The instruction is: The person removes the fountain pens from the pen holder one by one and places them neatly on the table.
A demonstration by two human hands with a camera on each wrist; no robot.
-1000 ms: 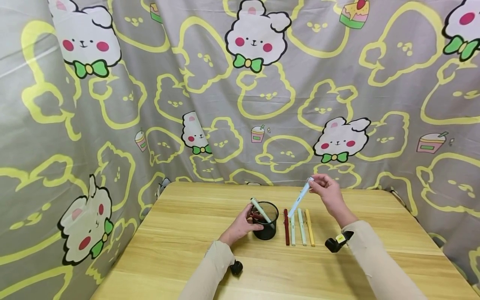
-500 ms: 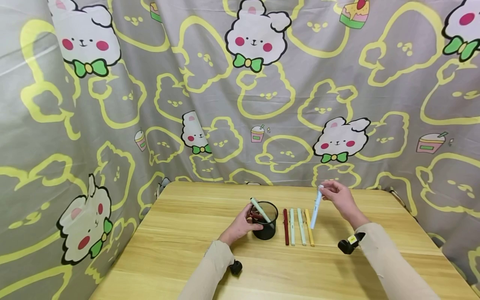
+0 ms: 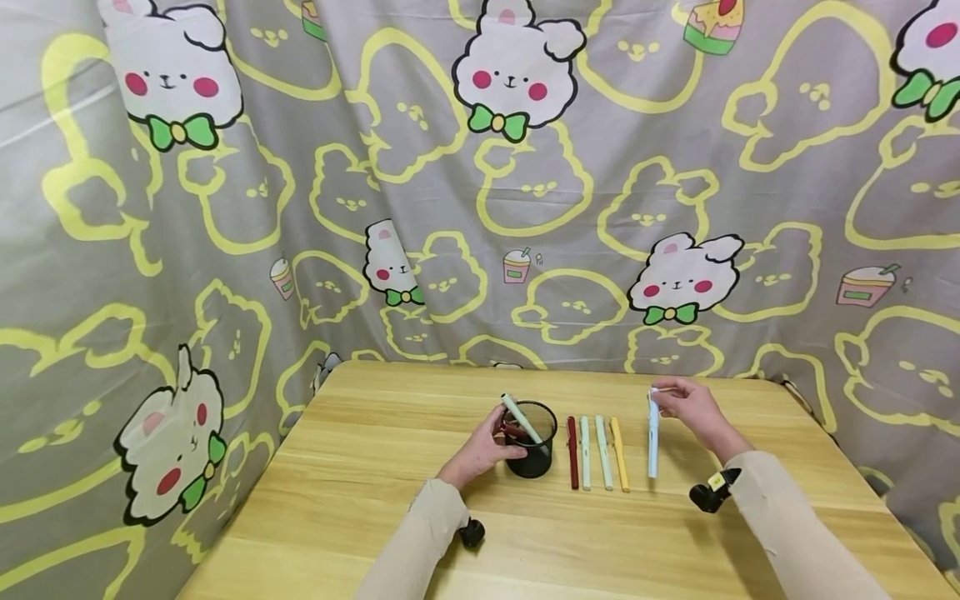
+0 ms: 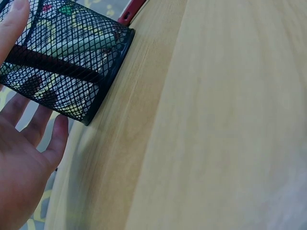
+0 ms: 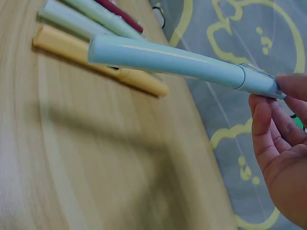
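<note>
Right hand: the right hand (image 3: 693,410) pinches the cap end of a light blue pen (image 3: 652,435) between thumb and fingertips (image 5: 263,125); the remaining fingers are loosely curled.
Blue pen: it lies away from the hand toward the person, long axis running near to far on the desk (image 3: 360,500), free end low over the wood; whether it touches cannot be told.
Pen row: a red pen (image 3: 572,452), two pale green pens (image 3: 585,451) and (image 3: 603,450), and a yellow pen (image 3: 618,452) lie side by side, parallel to the blue one, which is apart on their right.
Left hand: the left hand (image 3: 480,454) cups the black mesh cup (image 3: 530,450), fingers curved round its wall.
Cup: it stands left of the row, holding more pens.
Nearer hand: the right one, for the row's open right side.
</note>
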